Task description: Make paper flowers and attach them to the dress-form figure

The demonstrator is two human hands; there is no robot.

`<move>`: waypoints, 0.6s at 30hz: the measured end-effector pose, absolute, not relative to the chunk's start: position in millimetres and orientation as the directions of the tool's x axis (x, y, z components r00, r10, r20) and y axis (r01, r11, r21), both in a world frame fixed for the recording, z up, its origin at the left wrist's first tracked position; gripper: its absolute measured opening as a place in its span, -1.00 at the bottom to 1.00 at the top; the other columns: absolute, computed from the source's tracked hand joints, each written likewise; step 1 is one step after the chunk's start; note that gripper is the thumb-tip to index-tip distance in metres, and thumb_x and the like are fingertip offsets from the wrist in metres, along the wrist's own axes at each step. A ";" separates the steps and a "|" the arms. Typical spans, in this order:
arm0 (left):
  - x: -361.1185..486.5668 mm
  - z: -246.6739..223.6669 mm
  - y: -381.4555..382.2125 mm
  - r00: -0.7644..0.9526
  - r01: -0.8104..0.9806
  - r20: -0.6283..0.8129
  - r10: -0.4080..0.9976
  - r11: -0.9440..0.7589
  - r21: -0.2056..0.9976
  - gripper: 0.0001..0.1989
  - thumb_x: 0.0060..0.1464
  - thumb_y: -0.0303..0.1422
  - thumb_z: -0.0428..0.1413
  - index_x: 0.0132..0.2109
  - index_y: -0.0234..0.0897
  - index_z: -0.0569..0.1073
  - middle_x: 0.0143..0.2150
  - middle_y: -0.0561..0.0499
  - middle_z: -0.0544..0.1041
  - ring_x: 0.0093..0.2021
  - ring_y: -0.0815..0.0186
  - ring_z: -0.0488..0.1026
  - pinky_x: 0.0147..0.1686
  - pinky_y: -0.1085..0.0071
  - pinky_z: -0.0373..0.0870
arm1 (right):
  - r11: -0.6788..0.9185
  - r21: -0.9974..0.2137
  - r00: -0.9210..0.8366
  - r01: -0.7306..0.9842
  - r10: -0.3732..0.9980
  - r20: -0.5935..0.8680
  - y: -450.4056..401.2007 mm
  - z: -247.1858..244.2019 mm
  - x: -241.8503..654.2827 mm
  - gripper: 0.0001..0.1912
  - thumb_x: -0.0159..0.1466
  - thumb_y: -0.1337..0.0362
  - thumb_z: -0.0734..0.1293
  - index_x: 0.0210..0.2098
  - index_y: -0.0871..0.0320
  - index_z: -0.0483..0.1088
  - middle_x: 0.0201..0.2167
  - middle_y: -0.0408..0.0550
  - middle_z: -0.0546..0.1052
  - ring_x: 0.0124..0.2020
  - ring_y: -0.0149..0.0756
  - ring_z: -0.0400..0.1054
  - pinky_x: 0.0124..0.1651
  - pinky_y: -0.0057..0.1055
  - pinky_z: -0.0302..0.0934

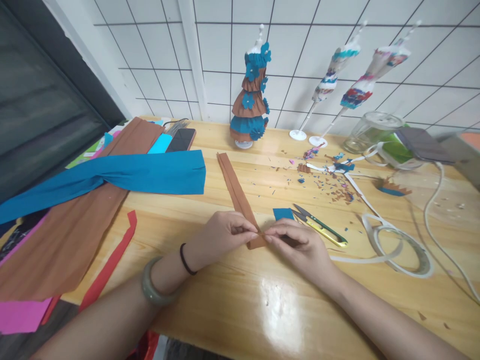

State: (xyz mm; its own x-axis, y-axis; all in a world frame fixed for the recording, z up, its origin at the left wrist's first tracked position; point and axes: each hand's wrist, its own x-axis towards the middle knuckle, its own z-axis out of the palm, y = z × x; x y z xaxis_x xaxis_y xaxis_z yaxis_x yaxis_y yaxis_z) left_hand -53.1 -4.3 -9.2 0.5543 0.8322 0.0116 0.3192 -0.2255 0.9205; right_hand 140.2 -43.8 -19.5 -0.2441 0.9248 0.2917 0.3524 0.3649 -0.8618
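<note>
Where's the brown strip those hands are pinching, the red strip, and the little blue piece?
Brown strip (238,192): head view, its flat length beyond the hands.
Red strip (111,260): head view, its middle.
Blue piece (282,214): head view, its flat face.

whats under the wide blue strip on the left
A wide brown strip crosses beneath it, showing on both sides; the crossing itself is covered, so anything else there can't be seen.

Brown strip (237,192) in both hands (221,232) (305,245)
</note>
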 end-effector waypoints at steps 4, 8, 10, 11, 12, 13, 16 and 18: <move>-50.7 -8.4 -5.0 0.590 0.356 0.100 0.801 -0.370 0.858 -0.87 -0.05 -0.35 0.17 -0.31 -0.28 0.51 -0.36 0.02 0.50 -0.36 0.38 0.41 -0.36 0.49 0.32 | 0.362 -0.859 -0.255 0.362 0.925 0.282 -43.7 -18.7 138.7 -0.90 0.18 0.38 0.29 -0.40 0.14 0.45 -0.44 -0.05 0.50 -0.40 -0.34 0.38 -0.34 -0.40 0.27; -48.5 -8.9 -6.4 0.618 0.362 0.148 0.772 -0.447 0.818 -0.91 0.01 -0.42 0.11 -0.35 -0.28 0.52 -0.40 0.02 0.51 -0.36 0.39 0.40 -0.34 0.49 0.30 | 0.380 -0.852 -0.287 0.359 0.914 0.287 -43.0 -20.1 138.2 -0.89 0.20 0.37 0.27 -0.38 0.12 0.44 -0.43 -0.06 0.49 -0.38 -0.34 0.38 -0.34 -0.41 0.26; -48.4 -9.3 -6.9 0.613 0.364 0.153 0.775 -0.450 0.816 -0.89 0.02 -0.46 0.09 -0.37 -0.29 0.52 -0.42 0.02 0.52 -0.38 0.40 0.40 -0.35 0.50 0.29 | 0.379 -0.852 -0.295 0.361 0.913 0.281 -43.0 -20.4 138.5 -0.89 0.20 0.36 0.26 -0.36 0.12 0.43 -0.42 -0.05 0.49 -0.38 -0.33 0.38 -0.34 -0.41 0.26; -48.6 -9.4 -6.9 0.613 0.365 0.155 0.775 -0.452 0.814 -0.89 0.02 -0.46 0.08 -0.37 -0.30 0.52 -0.42 0.02 0.52 -0.39 0.41 0.40 -0.36 0.51 0.29 | 0.375 -0.852 -0.295 0.366 0.915 0.276 -43.1 -20.2 138.7 -0.89 0.21 0.35 0.25 -0.35 0.12 0.43 -0.42 -0.05 0.49 -0.38 -0.33 0.38 -0.34 -0.40 0.27; -48.9 -9.6 -6.8 0.614 0.364 0.159 0.773 -0.456 0.812 -0.89 0.02 -0.46 0.08 -0.38 -0.29 0.52 -0.42 0.03 0.52 -0.39 0.42 0.40 -0.36 0.51 0.28 | 0.371 -0.852 -0.295 0.371 0.916 0.270 -43.1 -19.9 138.8 -0.90 0.21 0.35 0.25 -0.35 0.12 0.43 -0.42 -0.04 0.49 -0.38 -0.32 0.38 -0.33 -0.39 0.27; -49.2 -9.7 -6.7 0.618 0.362 0.161 0.769 -0.461 0.810 -0.88 0.03 -0.46 0.07 -0.38 -0.29 0.51 -0.42 0.03 0.52 -0.39 0.42 0.40 -0.37 0.51 0.28 | 0.368 -0.851 -0.297 0.374 0.917 0.266 -43.2 -19.5 138.9 -0.90 0.21 0.34 0.25 -0.35 0.12 0.42 -0.41 -0.04 0.49 -0.38 -0.32 0.38 -0.33 -0.39 0.27; -49.9 -9.9 -6.3 0.624 0.368 0.171 0.763 -0.480 0.796 -0.87 0.05 -0.42 0.06 -0.38 -0.29 0.50 -0.41 0.03 0.52 -0.39 0.41 0.39 -0.37 0.50 0.27 | 0.373 -0.849 -0.309 0.375 0.913 0.265 -43.2 -18.8 138.9 -0.89 0.21 0.37 0.25 -0.37 0.13 0.42 -0.41 -0.05 0.48 -0.37 -0.34 0.36 -0.32 -0.41 0.25; -49.9 -10.1 -6.5 0.626 0.382 0.167 0.762 -0.487 0.786 -0.87 0.05 -0.40 0.05 -0.37 -0.29 0.50 -0.41 0.03 0.52 -0.39 0.40 0.39 -0.37 0.50 0.27 | 0.378 -0.846 -0.318 0.377 0.910 0.265 -43.2 -18.8 138.8 -0.88 0.21 0.40 0.25 -0.38 0.13 0.42 -0.42 -0.05 0.48 -0.38 -0.35 0.36 -0.33 -0.42 0.25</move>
